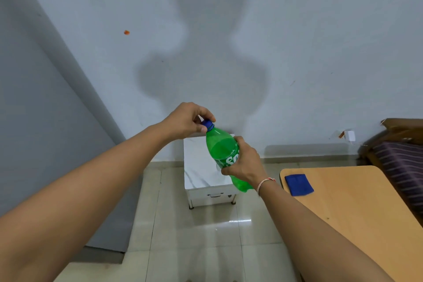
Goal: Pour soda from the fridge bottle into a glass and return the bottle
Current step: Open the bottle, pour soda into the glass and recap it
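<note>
Pale wall (pixel 297 41) ahead carries the person's shadow; grey panel (pixel 34 121) at left, glossy tiled floor (pixel 206 236) below. Wooden tabletop (pixel 357 213) at right, a blue cloth (pixel 298 184) near its far-left corner. Small white cabinet (pixel 203 167) against the wall. Green bottle (pixel 223 151) held in mid-air above the cabinet, long axis tilted, neck pointing up and left, base down-right; roughly half full, hard to judge. Right hand (pixel 246 162), arm extended, fingers wrapped round the label. Left hand (pixel 188 121) fingers pinched on the blue cap (pixel 207 124).
</note>
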